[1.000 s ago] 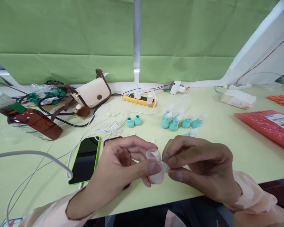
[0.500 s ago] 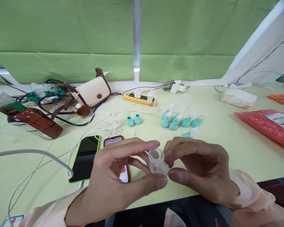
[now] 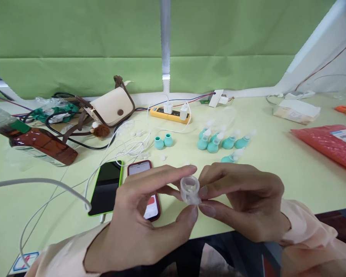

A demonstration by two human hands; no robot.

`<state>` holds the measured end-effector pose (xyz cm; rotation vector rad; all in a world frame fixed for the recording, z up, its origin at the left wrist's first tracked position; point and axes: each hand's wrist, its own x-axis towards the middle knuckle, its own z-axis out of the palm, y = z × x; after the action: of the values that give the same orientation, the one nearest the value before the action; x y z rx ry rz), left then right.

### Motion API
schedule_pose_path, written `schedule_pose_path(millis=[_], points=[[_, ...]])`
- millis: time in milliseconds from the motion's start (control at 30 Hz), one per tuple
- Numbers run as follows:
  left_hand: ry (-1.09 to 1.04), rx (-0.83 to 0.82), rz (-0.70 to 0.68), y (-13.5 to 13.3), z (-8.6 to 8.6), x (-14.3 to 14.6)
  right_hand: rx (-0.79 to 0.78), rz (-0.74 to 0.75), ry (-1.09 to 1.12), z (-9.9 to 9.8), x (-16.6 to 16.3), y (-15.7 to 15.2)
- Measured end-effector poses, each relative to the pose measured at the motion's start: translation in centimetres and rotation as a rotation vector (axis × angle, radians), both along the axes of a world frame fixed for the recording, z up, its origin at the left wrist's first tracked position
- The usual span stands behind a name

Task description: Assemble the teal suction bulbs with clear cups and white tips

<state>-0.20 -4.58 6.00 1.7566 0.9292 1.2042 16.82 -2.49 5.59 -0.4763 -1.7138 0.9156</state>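
Observation:
A small see-through plastic piece [image 3: 190, 197] with a round open rim is held up between my two hands, low in the middle of the head view. My left hand [image 3: 138, 234] grips it from the left, thumb below and fingers behind. From the right, my right hand [image 3: 248, 196] pinches its side near the bottom between thumb and forefinger. Just beyond the hands lies a teal squeeze bulb with a see-through tip [image 3: 230, 158], and several more such bulbs [image 3: 213, 146] stand behind it. Two teal bulbs without tips [image 3: 163, 141] stand further left.
At left are a bottle of reddish liquid [image 3: 43, 143], a cream handbag [image 3: 112, 107] and tangled white cables [image 3: 132, 146]. A green-edged phone [image 3: 106, 188] lies beside a red-cased phone [image 3: 152, 209]. Further back is a yellow power strip [image 3: 161, 113]; a red package [image 3: 325, 143] lies right.
The plastic piece has tipped so its round opening faces me more. My left thumb has drawn in under it, and my right fingers have shifted slightly left. The view has moved a little.

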Motion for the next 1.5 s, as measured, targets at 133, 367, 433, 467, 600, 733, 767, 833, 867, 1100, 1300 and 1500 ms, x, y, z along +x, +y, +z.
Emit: schedule_pose_path(millis=[133,367,433,467,600,733,767,833,867,1100,1300,1500], points=[[0.024,0.041,0.045,-0.3,0.0,-0.1,0.084,-0.026,-0.012,0.0,0.1,0.0],[0.024,0.136,-0.004,-0.7,-0.5,-0.3,0.081,0.087,0.042,-0.1,0.3,-0.1],[0.026,0.141,-0.016,-0.8,-0.6,-0.3,0.091,0.123,0.057,0.0,0.3,-0.1],[0.021,0.134,-0.029,-0.9,-0.6,-0.4,0.103,0.136,0.056,0.0,0.3,0.0],[-0.027,0.092,-0.027,-1.2,-0.4,-0.2,0.132,0.167,0.024,0.1,0.4,0.0],[0.019,0.103,-0.009,-1.2,0.0,-0.1,0.135,0.162,0.020,0.1,0.5,0.0],[0.033,0.096,-0.040,-1.1,0.1,0.0,0.134,0.156,0.019,0.0,0.5,0.0],[0.023,0.098,-0.094,-0.9,0.2,0.0,0.124,0.141,0.029,0.0,0.4,0.0],[0.002,0.109,-0.104,-0.8,0.1,0.0,0.113,0.129,0.041,0.0,0.3,0.0],[-0.166,0.089,-0.039,0.5,-0.6,0.6,-0.016,0.083,0.045,-0.5,-0.1,0.0],[-0.232,-0.031,0.029,1.5,-1.0,0.8,-0.138,0.028,0.026,-1.0,-0.5,0.5],[-0.228,-0.178,-0.019,1.8,-1.0,0.5,-0.217,-0.015,0.008,-1.1,-0.5,1.1]])
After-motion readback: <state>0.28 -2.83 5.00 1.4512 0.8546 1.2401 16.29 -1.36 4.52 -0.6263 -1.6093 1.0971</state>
